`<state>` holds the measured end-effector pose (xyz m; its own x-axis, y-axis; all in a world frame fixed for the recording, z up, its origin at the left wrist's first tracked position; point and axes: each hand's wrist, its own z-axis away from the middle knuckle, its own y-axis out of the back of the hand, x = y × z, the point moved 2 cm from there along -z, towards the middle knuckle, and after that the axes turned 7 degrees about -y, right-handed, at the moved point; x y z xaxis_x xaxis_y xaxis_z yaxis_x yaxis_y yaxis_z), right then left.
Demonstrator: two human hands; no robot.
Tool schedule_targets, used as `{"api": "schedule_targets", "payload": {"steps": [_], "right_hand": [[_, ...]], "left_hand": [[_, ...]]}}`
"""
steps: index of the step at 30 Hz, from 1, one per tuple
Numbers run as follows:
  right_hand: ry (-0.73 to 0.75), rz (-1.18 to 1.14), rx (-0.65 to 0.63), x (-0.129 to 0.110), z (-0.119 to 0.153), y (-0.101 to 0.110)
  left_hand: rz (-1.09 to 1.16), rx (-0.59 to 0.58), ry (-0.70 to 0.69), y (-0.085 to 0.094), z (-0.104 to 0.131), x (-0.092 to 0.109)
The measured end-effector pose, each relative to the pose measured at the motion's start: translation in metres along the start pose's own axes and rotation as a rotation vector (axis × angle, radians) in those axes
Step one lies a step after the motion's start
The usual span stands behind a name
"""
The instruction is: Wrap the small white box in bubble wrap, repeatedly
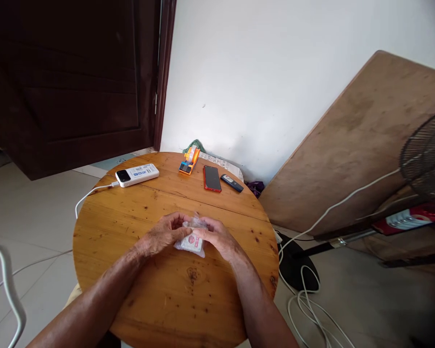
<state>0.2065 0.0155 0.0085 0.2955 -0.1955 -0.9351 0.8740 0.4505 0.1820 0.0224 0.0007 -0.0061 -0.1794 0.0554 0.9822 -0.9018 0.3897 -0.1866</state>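
Between my two hands is a small clear plastic packet [191, 244] with white contents and red print, held over the middle of the round wooden table [159, 309]. My left hand [166, 235] grips its left side, with the thumb on top. From the right, my right hand [217, 238] pinches its upper edge, and the thumb lies across the front. Both thumbs nearly meet above the print. A bit of crumpled plastic sticks up past the fingers at the far side. What is inside the packet I cannot make out.
Along the table's far side are a white power bank [139, 175] with a plugged cable, an orange tape dispenser [190, 161], a red-edged phone [212, 179] and a small dark handheld device [232, 183]. A fan [427, 154] and coiled white cable [308, 302] are at right.
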Motion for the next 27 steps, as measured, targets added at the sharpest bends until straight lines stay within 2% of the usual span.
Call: {"api": "schedule_targets", "payload": {"steps": [4, 9, 15, 18, 22, 27], "right_hand": [[0.048, 0.102, 0.023, 0.0, 0.0, -0.002], [0.147, 0.115, 0.203, 0.0, -0.006, -0.003], [0.258, 0.031, 0.353, -0.003, -0.009, -0.008], [0.317, 0.107, 0.366, -0.008, -0.005, -0.008], [0.389, 0.235, 0.304, -0.014, 0.001, -0.009], [0.499, 0.371, 0.292, -0.015, 0.004, -0.009]], "left_hand": [[0.02, 0.022, 0.023, 0.001, -0.001, -0.004], [-0.075, 0.093, -0.037, 0.0, -0.004, -0.01], [-0.086, 0.081, -0.076, -0.002, -0.005, -0.011], [-0.198, 0.151, -0.105, 0.001, -0.007, -0.014], [-0.423, 0.231, -0.156, 0.005, -0.011, -0.019], [-0.522, 0.276, -0.183, 0.005, -0.015, -0.016]]}}
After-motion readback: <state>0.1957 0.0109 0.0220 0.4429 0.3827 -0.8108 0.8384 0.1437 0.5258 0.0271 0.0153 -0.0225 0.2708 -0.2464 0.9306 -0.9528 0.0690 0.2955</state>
